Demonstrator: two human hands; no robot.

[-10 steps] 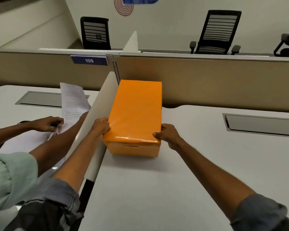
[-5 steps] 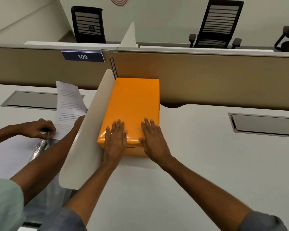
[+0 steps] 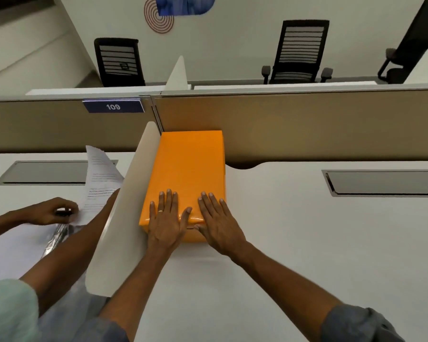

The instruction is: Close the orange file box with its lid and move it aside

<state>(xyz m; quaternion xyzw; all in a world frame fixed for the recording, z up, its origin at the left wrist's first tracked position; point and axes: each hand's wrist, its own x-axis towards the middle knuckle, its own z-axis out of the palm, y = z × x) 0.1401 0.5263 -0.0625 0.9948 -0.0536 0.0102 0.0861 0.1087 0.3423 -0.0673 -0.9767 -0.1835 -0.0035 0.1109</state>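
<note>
Item: orange file box (image 3: pixel 187 174), lid (image 3: pixel 193 154) seated, lying on the white desk (image 3: pixel 294 243) against the side divider (image 3: pixel 124 218) and reaching back to the rear partition (image 3: pixel 307 124). Left hand (image 3: pixel 167 224) and right hand (image 3: pixel 216 224) rest flat and unclenched on the lid's near end, grasping nothing. Risk (judged): the glossy lid offers flat palms little purchase, so they may slip, or the box may jam against the divider when moved aside.

One number reads clearly: "109", white digits on a dark blue nameplate (image 3: pixel 113 106) fixed to the top of the tan partition panel (image 3: pixel 307 124). There's printed text on the curled paper sheet (image 3: pixel 100 178) over on the neighbouring desk, lines of it, but far too small and blurred to read.
</note>
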